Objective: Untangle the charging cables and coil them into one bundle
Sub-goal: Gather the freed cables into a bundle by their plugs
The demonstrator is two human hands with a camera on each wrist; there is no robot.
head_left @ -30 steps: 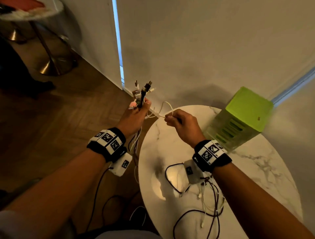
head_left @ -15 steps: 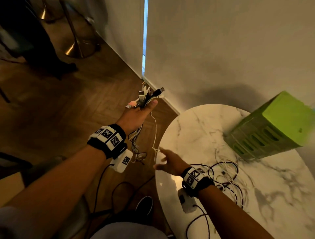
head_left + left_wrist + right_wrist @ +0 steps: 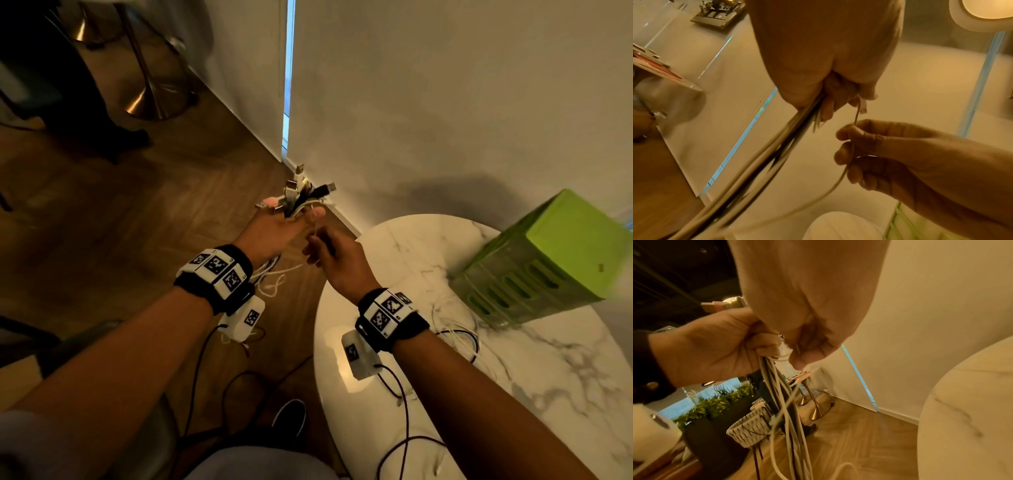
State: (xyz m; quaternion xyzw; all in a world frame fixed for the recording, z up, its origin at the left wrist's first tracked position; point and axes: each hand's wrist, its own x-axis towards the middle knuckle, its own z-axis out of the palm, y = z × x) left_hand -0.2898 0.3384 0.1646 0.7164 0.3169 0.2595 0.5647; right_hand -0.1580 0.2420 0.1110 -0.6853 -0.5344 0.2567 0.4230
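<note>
My left hand [image 3: 291, 219] is raised over the floor, left of the table, gripping a bundle of white and black charging cables [image 3: 301, 195]. Their plugs stick up above the fist and the cords [image 3: 781, 402] hang down below it. My right hand [image 3: 313, 246] is right beside the left thumb and pinches one thin white cable [image 3: 840, 177] that runs up into the left fist [image 3: 828, 84]. In the right wrist view the left hand [image 3: 715, 350] is clenched round the cords. A few more loose cables [image 3: 455, 329] lie on the table behind my right wrist.
A round white marble table [image 3: 428, 246] stands at the right, with a green slotted box [image 3: 541, 267] at its far side against the wall. Wooden floor lies under the left hand, a gold stool base [image 3: 150, 99] farther off and a black shoe [image 3: 289, 416] below.
The right hand dropped to the table's edge half a second ago, then rose back beside the left thumb with a thin white cable. The left hand kept its grip on the bundle.
</note>
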